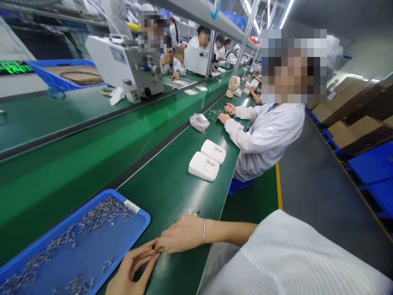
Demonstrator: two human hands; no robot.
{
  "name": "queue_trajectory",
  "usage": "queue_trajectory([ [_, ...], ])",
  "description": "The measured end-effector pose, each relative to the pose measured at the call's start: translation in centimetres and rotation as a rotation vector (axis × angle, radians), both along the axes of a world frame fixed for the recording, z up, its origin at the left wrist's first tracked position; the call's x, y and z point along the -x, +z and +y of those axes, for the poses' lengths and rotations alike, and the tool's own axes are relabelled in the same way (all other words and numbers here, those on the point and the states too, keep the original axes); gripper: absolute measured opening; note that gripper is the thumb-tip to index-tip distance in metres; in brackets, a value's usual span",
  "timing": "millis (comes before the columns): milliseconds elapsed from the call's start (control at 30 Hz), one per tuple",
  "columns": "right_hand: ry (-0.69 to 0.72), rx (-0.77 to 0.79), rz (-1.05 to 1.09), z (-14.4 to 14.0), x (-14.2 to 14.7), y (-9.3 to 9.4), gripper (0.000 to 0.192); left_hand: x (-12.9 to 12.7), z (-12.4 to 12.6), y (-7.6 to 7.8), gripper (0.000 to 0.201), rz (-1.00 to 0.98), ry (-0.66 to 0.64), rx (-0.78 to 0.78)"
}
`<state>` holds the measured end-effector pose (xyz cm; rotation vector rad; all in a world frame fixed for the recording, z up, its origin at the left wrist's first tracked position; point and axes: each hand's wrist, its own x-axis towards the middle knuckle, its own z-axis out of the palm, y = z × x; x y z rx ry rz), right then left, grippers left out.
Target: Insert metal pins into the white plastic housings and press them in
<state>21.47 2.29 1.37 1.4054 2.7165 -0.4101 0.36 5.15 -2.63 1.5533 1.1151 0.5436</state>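
Note:
My right hand (181, 237), with a thin bracelet on the wrist, rests on the green table (172, 192) near its front edge, fingers curled. My left hand (133, 268) reaches up from below, and its fingertips meet the right hand's fingertips just right of the blue tray (139, 229). Whatever lies between the fingertips is too small to make out. The tray holds several tiny grey metal parts (92, 219) scattered along its length. A small yellowish item (195, 213) lies just behind my right hand.
Two white plastic housings (204, 166) (214, 151) lie further along the table. A seated co-worker in a white coat (270, 135) handles small parts (215, 112) beside a plastic bag (199, 122). A conveyor belt (76, 135) runs on the left, with a machine (129, 69) beyond it.

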Motion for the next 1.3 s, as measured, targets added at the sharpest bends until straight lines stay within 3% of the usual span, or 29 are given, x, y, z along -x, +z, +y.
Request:
queue_trajectory([
  [200, -0.088, 0.085, 0.050, -0.6, -1.0, 0.8, 0.023, -0.5, -1.1, 0.9, 0.042, 0.062, -0.080, -0.153],
  [300, -0.345, -0.010, 0.070, -1.2, -3.1, 1.4, 0.017, -0.5, -1.4, 1.1, 0.034, 0.121, -0.146, -0.271],
  [433, -0.711, -0.175, 0.097, -1.4, -7.9, 1.4, 0.023, -0.5, -1.8, 1.2, 0.022, 0.169, -0.292, -0.584],
  [533, -1.000, -0.351, 0.154, -1.4, -11.3, 1.0, 0.029, -0.5, -2.4, 1.3, 0.023, 0.200, -0.460, -0.829],
  [600, -1.096, -0.356, 0.177, -1.6, -12.0, 0.8, 0.030, -0.6, -3.1, 1.3, 0.026, 0.241, -0.513, -0.941],
  [700, -1.049, -0.256, 0.187, -2.9, -10.0, 1.3, 0.026, -0.8, -4.5, 1.5, 0.031, 0.275, -0.426, -0.995],
  [767, -0.956, -0.156, 0.225, -4.3, -7.3, 2.2, 0.023, -0.9, -5.4, 1.6, 0.047, 0.309, -0.331, -0.946],
  [900, -0.564, 0.245, 0.417, -6.6, -1.6, 4.2, 0.015, -0.9, -6.3, 1.6, 0.086, 0.373, -0.213, -0.777],
  [1000, -0.378, 0.411, 0.478, -6.9, 0.9, 4.8, 0.014, -0.8, -6.2, 1.4, 0.089, 0.327, -0.187, -0.710],
  [1200, -0.355, 0.467, 0.447, -6.2, 0.8, 5.1, 0.014, -0.7, -6.0, 1.9, 0.077, 0.254, -0.077, -0.648],
  [1300, -0.378, 0.268, 0.358, -6.1, 0.4, 5.1, 0.014, -0.8, -6.0, 2.2, 0.083, 0.277, -0.096, -0.605],
])
